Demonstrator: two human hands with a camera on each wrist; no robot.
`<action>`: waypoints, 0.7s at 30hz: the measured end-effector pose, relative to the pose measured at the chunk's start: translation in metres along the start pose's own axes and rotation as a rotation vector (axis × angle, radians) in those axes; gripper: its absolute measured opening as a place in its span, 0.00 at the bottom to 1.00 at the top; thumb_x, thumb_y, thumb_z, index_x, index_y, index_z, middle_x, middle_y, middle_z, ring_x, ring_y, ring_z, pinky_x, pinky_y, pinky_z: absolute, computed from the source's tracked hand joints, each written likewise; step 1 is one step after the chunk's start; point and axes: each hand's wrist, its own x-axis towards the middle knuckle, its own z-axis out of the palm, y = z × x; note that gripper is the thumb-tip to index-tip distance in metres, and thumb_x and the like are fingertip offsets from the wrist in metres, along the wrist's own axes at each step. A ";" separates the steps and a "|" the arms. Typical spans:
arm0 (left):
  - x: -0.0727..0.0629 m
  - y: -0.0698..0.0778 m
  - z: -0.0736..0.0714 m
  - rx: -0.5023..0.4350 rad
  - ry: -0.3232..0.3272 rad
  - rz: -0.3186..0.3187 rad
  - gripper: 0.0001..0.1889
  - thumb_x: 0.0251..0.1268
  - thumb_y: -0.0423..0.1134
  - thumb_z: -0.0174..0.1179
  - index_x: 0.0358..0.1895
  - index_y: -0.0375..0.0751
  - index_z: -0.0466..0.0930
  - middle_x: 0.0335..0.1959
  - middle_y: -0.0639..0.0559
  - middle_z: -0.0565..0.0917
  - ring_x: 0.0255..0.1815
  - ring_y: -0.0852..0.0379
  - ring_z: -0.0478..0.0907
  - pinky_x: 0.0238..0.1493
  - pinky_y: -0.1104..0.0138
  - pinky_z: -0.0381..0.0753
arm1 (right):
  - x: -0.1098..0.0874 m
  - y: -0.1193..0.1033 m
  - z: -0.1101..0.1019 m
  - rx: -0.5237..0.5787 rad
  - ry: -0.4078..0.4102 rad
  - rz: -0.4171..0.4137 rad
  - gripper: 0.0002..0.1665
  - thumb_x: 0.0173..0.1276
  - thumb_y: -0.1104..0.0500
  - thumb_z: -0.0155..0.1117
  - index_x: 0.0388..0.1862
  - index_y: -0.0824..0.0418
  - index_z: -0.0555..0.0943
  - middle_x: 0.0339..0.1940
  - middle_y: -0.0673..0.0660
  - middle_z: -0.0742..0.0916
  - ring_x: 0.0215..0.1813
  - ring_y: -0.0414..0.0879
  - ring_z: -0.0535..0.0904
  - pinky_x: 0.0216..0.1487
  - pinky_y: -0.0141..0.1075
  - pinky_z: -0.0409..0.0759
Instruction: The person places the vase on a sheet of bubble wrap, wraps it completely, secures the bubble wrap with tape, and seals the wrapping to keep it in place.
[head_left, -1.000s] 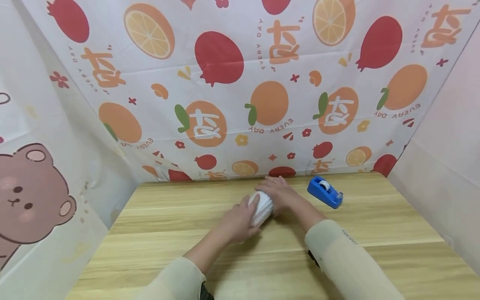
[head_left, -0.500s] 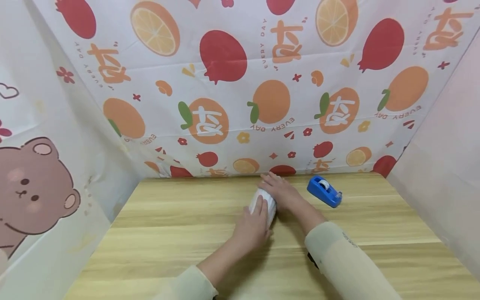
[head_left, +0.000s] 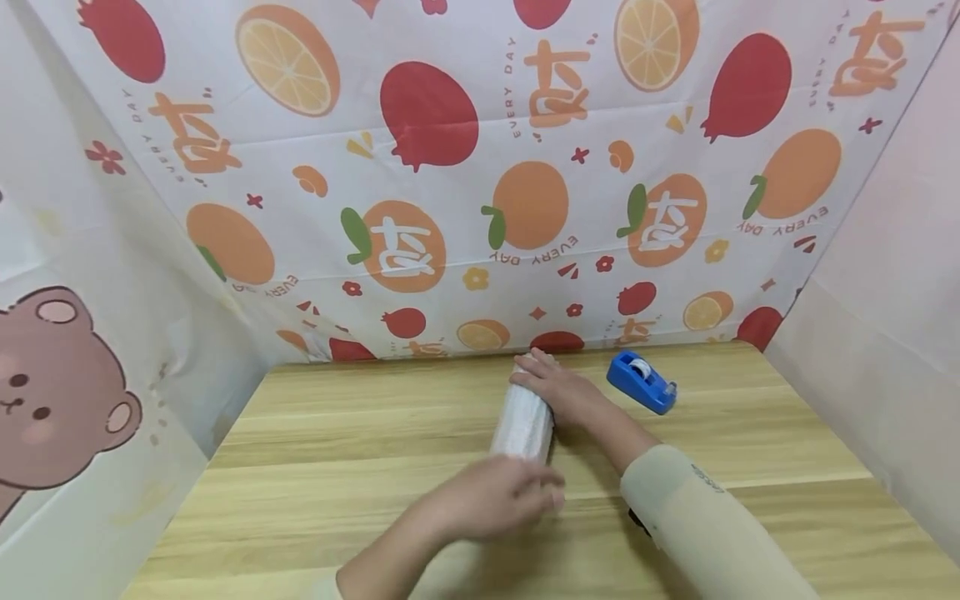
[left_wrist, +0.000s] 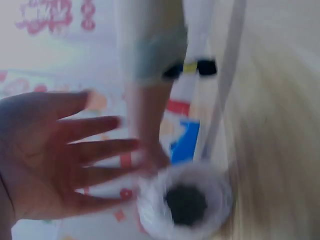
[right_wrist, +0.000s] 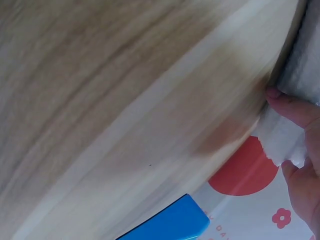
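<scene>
A white bubble-wrap roll lies on the wooden table in the middle of the head view, pointing away from me. Its near end, seen in the left wrist view, is a white ring around a dark centre; whether that is a hollow or a wrapped thing I cannot tell. My right hand grips the far end from above, its digits bent over the wrap in the right wrist view. My left hand, blurred, is off the roll just in front of its near end, fingers spread in the left wrist view.
A blue tape dispenser stands on the table to the right of my right hand, near the back edge. Behind the table hangs a fruit-print cloth. Pale cloth walls close off the left and right sides.
My left hand has let go of the roll and come back toward me, baring its near end. The right hand stays at the far end. The roll now points more straight away from me.
</scene>
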 end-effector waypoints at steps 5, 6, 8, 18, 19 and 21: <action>0.028 -0.042 -0.003 -0.079 0.423 0.003 0.18 0.72 0.43 0.57 0.62 0.47 0.76 0.52 0.51 0.82 0.48 0.55 0.80 0.43 0.62 0.82 | 0.002 -0.002 0.002 -0.001 -0.010 0.007 0.41 0.68 0.64 0.63 0.76 0.41 0.62 0.81 0.47 0.57 0.83 0.51 0.41 0.74 0.55 0.58; 0.034 -0.052 0.001 -0.072 0.472 0.002 0.22 0.71 0.41 0.58 0.65 0.44 0.73 0.57 0.48 0.79 0.53 0.53 0.79 0.48 0.59 0.81 | 0.003 -0.004 0.004 0.004 -0.020 0.011 0.42 0.68 0.64 0.62 0.77 0.41 0.62 0.82 0.47 0.57 0.83 0.51 0.40 0.74 0.55 0.58; 0.046 -0.071 0.010 -0.110 0.495 -0.029 0.29 0.69 0.42 0.61 0.71 0.41 0.65 0.64 0.43 0.73 0.63 0.46 0.73 0.58 0.54 0.78 | 0.003 -0.006 0.007 0.000 -0.032 0.010 0.43 0.67 0.65 0.62 0.77 0.40 0.61 0.82 0.47 0.57 0.83 0.51 0.40 0.74 0.55 0.58; 0.076 -0.104 0.038 -0.651 0.363 -0.268 0.56 0.57 0.51 0.70 0.80 0.47 0.39 0.78 0.37 0.54 0.71 0.37 0.62 0.66 0.44 0.67 | 0.006 -0.011 0.005 0.010 -0.041 0.008 0.48 0.61 0.61 0.71 0.77 0.41 0.61 0.82 0.48 0.55 0.83 0.51 0.38 0.75 0.54 0.57; 0.078 -0.103 0.039 -0.658 0.353 -0.239 0.56 0.57 0.51 0.70 0.80 0.47 0.38 0.78 0.37 0.53 0.71 0.38 0.62 0.66 0.44 0.66 | 0.005 -0.010 0.003 0.011 -0.035 0.021 0.48 0.60 0.60 0.71 0.77 0.41 0.62 0.82 0.48 0.55 0.83 0.51 0.39 0.75 0.54 0.57; 0.081 -0.100 0.041 -0.636 0.341 -0.186 0.57 0.57 0.49 0.70 0.80 0.47 0.36 0.79 0.37 0.50 0.72 0.37 0.60 0.67 0.43 0.65 | 0.004 -0.008 0.000 0.008 -0.020 0.035 0.48 0.59 0.59 0.73 0.76 0.43 0.63 0.82 0.48 0.56 0.83 0.51 0.41 0.75 0.54 0.57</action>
